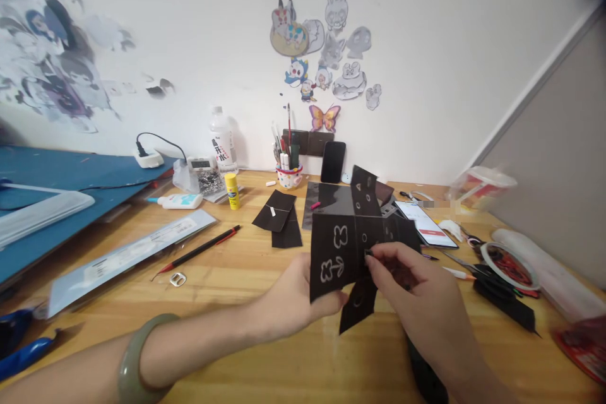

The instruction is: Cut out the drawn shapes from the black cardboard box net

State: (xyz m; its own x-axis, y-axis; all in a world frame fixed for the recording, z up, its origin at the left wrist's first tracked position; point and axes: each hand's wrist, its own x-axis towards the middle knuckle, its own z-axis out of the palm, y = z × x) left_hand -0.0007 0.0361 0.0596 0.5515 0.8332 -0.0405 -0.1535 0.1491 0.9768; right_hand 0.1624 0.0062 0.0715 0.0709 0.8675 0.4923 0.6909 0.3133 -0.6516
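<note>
My left hand, with a green bangle on the forearm, grips a cross-shaped black paper cut-out from behind, its thumb below the lower edge. White outlines of flowers and small circles are drawn on the panels. At the middle of the cut-out, my right hand pinches thumb and forefinger together at a small dark bit too small to name. That hand covers part of the right panel. Beyond the cut-out lie two black paper pieces and a dark clear-topped sheet.
On the wooden table stand a yellow glue stick, a pen cup and a water bottle. A black-and-red pencil lies left. Right are a lit phone, a tape roll and a black-handled cutting tool.
</note>
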